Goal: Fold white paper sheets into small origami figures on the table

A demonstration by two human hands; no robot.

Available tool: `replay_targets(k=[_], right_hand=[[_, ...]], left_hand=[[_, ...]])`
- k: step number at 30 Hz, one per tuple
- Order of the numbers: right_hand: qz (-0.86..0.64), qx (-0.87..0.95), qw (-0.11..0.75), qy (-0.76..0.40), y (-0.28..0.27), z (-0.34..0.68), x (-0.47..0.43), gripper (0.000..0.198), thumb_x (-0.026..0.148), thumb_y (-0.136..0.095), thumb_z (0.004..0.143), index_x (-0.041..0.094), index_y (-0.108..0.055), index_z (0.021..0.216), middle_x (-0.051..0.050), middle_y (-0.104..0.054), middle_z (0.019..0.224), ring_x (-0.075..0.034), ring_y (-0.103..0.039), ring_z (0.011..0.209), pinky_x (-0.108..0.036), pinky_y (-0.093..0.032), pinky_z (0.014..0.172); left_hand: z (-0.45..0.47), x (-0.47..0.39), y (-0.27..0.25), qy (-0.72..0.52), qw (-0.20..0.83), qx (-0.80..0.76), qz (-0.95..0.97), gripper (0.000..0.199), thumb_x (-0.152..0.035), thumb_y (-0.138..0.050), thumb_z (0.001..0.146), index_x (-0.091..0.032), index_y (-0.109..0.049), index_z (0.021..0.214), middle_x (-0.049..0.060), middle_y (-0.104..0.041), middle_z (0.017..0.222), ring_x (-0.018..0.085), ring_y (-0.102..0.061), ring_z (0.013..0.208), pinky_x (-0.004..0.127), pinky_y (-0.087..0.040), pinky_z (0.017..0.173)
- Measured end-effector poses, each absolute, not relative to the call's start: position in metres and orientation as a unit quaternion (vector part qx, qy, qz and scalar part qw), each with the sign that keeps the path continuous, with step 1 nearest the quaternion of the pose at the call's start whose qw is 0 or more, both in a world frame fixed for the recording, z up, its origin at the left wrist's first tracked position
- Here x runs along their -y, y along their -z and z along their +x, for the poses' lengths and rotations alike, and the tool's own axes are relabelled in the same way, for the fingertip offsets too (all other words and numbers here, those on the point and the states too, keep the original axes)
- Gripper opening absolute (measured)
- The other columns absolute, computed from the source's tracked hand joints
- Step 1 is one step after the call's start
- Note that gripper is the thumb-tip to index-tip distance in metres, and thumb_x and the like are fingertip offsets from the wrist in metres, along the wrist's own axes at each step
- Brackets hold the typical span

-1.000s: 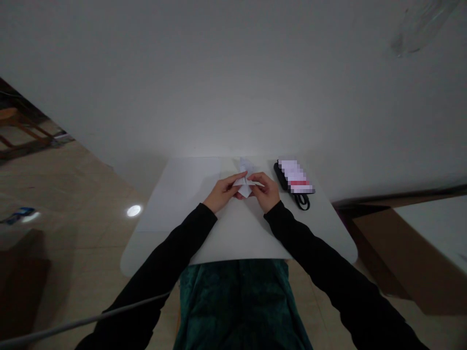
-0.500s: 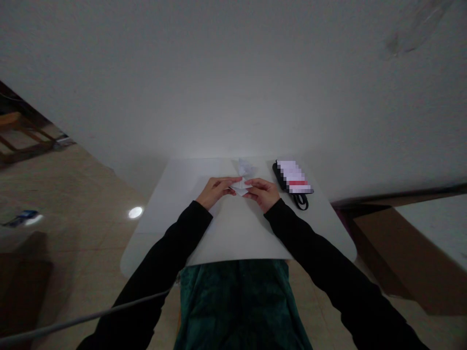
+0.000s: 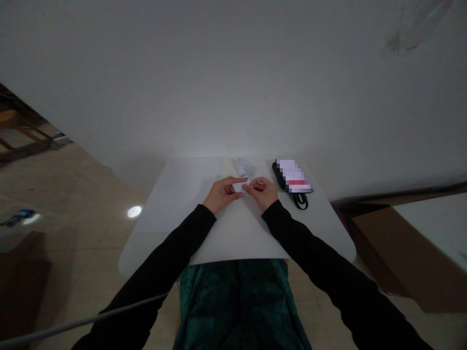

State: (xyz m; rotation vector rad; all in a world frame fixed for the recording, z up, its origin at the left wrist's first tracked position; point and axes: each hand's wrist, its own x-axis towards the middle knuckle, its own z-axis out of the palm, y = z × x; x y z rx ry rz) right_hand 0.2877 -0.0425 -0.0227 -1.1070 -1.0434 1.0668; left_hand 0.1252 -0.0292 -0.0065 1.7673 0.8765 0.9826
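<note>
Between my hands, just above the middle of the white table point(image 3: 233, 243), is a small piece of folded white paper point(image 3: 239, 186). My left hand point(image 3: 221, 194) grips it from the left, thumb on the near edge and forefinger along the far edge. At its right side my right hand point(image 3: 264, 193) pinches the paper between thumb and fingers. Fine creases are too small to make out. Just beyond my fingers lies a crumpled, whitish, partly see-through piece point(image 3: 245, 166), whose material I cannot tell.
A large white sheet point(image 3: 175, 194) covers the table's left part. At the back right lies a black case point(image 3: 277, 176) with a blurred-out face and a strap loop point(image 3: 300, 201). The wall point(image 3: 233, 97) rises behind the table. A cardboard box point(image 3: 408, 253) stands at right.
My left hand has shifted slightly right, its thumb and forefinger now spread across the paper's edges. My right fingers have curled in, and the paper has been turned or folded to a smaller shape.
</note>
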Motion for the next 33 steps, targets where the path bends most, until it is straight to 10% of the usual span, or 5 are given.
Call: replay_targets(k=[10,13,20,33], right_hand=[[-0.449,0.513,0.583,-0.441,0.0176,0.2878,0.0458,0.028,0.043,-0.077,0.059,0.019,-0.064,0.063,0.002,-0.059,0.053,-0.01,-0.049,0.046,-0.026,-0.042,0.047],[-0.453,0.515,0.582,-0.437,0.0181,0.2888,0.0455,0.029,0.044,-0.077,0.058,0.019,-0.063,0.06,0.002,-0.058,0.05,-0.01,-0.047,0.044,-0.026,-0.039,0.045],[-0.448,0.537,0.567,-0.436,0.015,0.293,0.0418,0.029,0.046,-0.077,0.057,0.02,-0.066,0.058,0.002,-0.061,0.052,-0.011,-0.051,0.048,-0.027,-0.044,0.048],[-0.411,0.582,0.517,-0.475,0.0157,0.2935,0.041,0.028,0.046,-0.072,0.066,0.019,-0.071,0.074,0.002,-0.061,0.056,-0.009,-0.049,0.044,-0.025,-0.043,0.043]], left_hand=[[0.125,0.031,-0.0002,-0.425,0.461,-0.399,0.669,0.052,-0.03,-0.078,0.064,-0.015,-0.059,0.109,-0.006,-0.053,0.059,0.007,-0.047,0.051,0.019,-0.036,0.05],[0.1234,0.0289,0.0029,-0.412,0.422,-0.414,0.693,0.035,-0.034,-0.075,0.067,-0.012,-0.067,0.092,-0.001,-0.06,0.065,0.008,-0.049,0.055,0.021,-0.038,0.053],[0.1244,0.0347,-0.0024,-0.335,0.402,-0.358,0.773,0.038,-0.037,-0.057,0.084,-0.019,-0.06,0.116,0.011,-0.061,0.117,0.019,-0.059,0.098,0.024,-0.048,0.066],[0.1246,0.033,0.0011,-0.432,0.306,-0.394,0.751,0.029,-0.042,-0.057,0.085,-0.016,-0.07,0.09,0.002,-0.057,0.076,0.012,-0.052,0.068,0.022,-0.042,0.058]])
